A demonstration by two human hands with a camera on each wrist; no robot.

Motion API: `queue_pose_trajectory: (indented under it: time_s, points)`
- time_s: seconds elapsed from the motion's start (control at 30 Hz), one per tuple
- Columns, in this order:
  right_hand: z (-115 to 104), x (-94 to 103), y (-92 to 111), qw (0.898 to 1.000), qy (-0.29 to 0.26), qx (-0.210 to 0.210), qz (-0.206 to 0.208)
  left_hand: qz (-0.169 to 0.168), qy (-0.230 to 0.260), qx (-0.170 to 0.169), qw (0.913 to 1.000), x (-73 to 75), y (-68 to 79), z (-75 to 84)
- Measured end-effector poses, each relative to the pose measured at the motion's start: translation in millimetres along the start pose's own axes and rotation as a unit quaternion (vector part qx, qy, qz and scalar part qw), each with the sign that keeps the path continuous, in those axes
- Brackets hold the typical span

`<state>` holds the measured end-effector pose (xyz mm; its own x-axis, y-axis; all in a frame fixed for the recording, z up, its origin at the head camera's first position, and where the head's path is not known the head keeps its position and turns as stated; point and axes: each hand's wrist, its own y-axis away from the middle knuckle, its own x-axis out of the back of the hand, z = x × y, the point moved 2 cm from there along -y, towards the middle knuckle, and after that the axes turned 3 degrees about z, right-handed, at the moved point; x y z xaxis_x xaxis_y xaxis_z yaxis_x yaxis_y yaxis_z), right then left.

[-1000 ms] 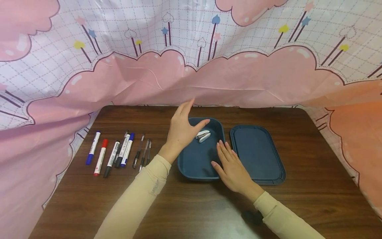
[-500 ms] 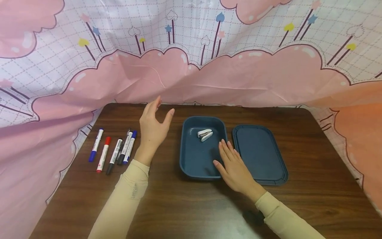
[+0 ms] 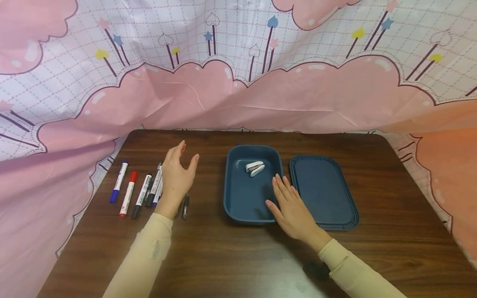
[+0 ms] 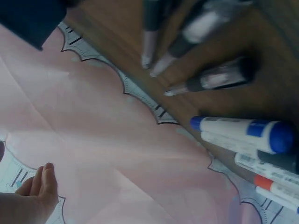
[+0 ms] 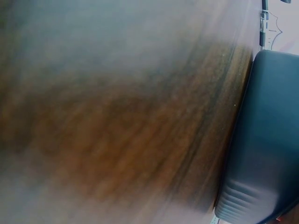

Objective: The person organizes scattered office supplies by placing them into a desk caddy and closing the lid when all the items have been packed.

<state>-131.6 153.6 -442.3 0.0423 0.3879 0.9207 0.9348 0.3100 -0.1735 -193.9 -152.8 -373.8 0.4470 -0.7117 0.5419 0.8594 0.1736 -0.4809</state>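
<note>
My left hand [image 3: 177, 176] hovers above the pens on the left of the table, thumb and fingers spread apart, holding nothing. Beneath it lies a black pen [image 3: 185, 207], partly covered by the hand; in the left wrist view several clear-barrelled pens [image 4: 215, 81] show. Just left are whiteboard markers: a blue one [image 3: 119, 182], a red one [image 3: 128, 193], a black one [image 3: 141, 196] and others partly hidden. With straight fingers, my right hand [image 3: 292, 211] rests at the right wall of a dark blue box [image 3: 232, 209]. Inside the box sits a small white stapler [image 3: 255, 168].
A dark blue lid [image 3: 322, 192] lies flat to the right of the box. Everything stands on a brown wooden table [image 3: 223, 260], with a pink patterned curtain [image 3: 261, 103] hanging behind its far edge.
My left hand has moved left from over the box to above the pens, staying empty. My right hand, the box and the stapler have kept their places.
</note>
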Motion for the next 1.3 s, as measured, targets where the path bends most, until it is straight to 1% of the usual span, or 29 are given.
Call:
queue_pose_trajectory:
  time_s: [0.1, 0.17, 0.23, 0.37, 0.5, 0.57, 0.67, 0.77, 1.1, 1.3]
  points:
    - [0, 0.0, 0, 1.0, 0.0, 0.002, 0.004, -0.04, -0.029, 0.033, 0.9982, -3.3, 4.2, -8.0]
    - [-1, 0.5, 0, 1.0, -0.001, 0.001, 0.006, -0.066, -0.044, 0.047, 0.9957, -6.0, 7.6, -13.5]
    - [-1, 0.8, 1, 1.0, -0.001, 0.002, 0.009, -0.084, -0.052, 0.058, 0.9934, -8.5, 11.9, -18.9]
    - [-2, 0.0, 1, 1.0, -0.004, 0.006, 0.014, -0.11, -0.076, 0.061, 0.9891, -13.3, 22.9, -32.1]
    - [-3, -1.1, 2, 1.0, -0.006, 0.009, 0.016, -0.139, -0.11, 0.054, 0.9827, -17.2, 33.8, -43.6]
    - [-2, -1.0, 2, 1.0, -0.004, 0.008, 0.015, -0.14, -0.119, 0.047, 0.9818, -17.8, 36.7, -46.4]
    - [-2, 0.3, 1, 1.0, -0.001, 0.007, 0.014, -0.133, -0.13, 0.042, 0.9816, -18.3, 38.3, -48.4]
    - [-1, 1.0, 2, 1.0, 0.0, 0.005, 0.01, -0.13, -0.139, 0.045, 0.9807, -18.8, 39.2, -49.5]
    - [-1, 0.0, 3, 1.0, 0.0, 0.004, 0.013, -0.161, -0.17, 0.063, 0.9702, -23.0, 42.5, -50.8]
    - [-1, 0.6, 3, 1.0, -0.002, 0.004, 0.013, -0.169, -0.185, 0.068, 0.9657, -23.2, 43.1, -51.4]
